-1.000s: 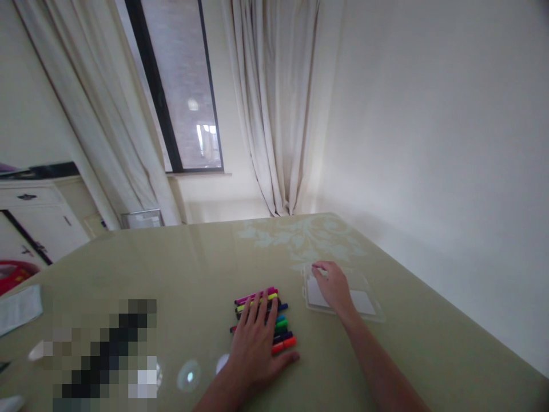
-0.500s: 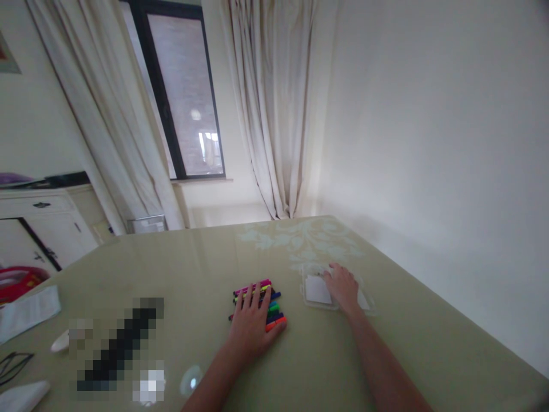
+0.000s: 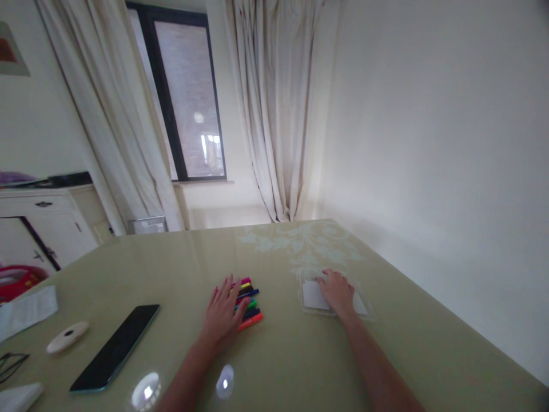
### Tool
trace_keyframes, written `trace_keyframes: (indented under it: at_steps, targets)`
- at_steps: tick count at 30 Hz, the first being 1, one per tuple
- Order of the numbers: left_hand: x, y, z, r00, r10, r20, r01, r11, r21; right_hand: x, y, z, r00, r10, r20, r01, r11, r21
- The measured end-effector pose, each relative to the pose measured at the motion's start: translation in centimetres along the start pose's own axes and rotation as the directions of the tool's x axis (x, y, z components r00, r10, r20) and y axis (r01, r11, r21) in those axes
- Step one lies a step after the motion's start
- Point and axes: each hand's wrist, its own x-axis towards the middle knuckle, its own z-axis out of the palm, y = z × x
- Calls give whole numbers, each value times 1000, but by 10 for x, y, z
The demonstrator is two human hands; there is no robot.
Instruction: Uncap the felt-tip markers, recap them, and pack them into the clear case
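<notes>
Several coloured markers (image 3: 251,304) lie side by side in a row on the table. My left hand (image 3: 223,312) rests over their left ends, fingers spread, and covers part of them. To the right, my right hand (image 3: 338,294) lies on a clear plastic case (image 3: 305,274), thumb and forefinger apart, the other fingers partly curled. White paper or card (image 3: 313,295) shows in the case beside the thumb. The case sits flat on the table, and its middle is hidden under this hand.
On the left of the table (image 3: 278,366) lie a black phone or tablet (image 3: 116,347), a white oval object (image 3: 67,338), a white cloth or paper (image 3: 30,312) and a dark cable or glasses frame (image 3: 12,366). A wall (image 3: 450,200) runs along the right edge.
My left hand and the markers have moved left, away from the case, and more of the markers' right ends show. My right hand has shifted only slightly on the case.
</notes>
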Motion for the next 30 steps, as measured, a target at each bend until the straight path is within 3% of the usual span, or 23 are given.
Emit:
trace_keyframes:
  at_steps: [2, 4, 6, 12, 15, 19, 22, 25, 30]
  targets:
    - [3, -9, 0, 979, -191, -69, 183, 978, -102, 0, 0, 0, 1000, -7, 5, 7, 1000, -1]
    - [5, -16, 2, 933, -354, -68, 335, 921, -198, 0, 0, 0, 1000, -8, 9, 8, 1000, -4]
    - [6, -19, 6, 918, -395, -27, 377, 892, -248, 0, -1, 0, 1000, -3, 12, 3, 1000, -5]
    - [9, -6, 20, 942, -335, -37, 296, 875, -384, -2, -4, -2, 1000, -11, 21, 11, 1000, -5]
    - [10, -4, 22, 943, -330, -55, 286, 881, -377, -3, -5, -1, 1000, -27, 12, 28, 999, -23]
    - [0, 6, 13, 964, -249, -90, 235, 961, -145, -2, -5, 0, 999, -46, 16, 47, 998, -45]
    - [-11, 21, 7, 995, -68, -67, 73, 995, 68, -1, -6, 1, 996, -78, 32, 79, 996, -29]
    - [-16, 31, 7, 996, 85, -4, -84, 982, 169, -4, -9, 1, 990, -131, 52, 130, 991, 9]
    - [-6, 24, 11, 994, 74, 86, -89, 978, 190, -13, -21, 4, 968, -244, 61, 241, 969, 53]
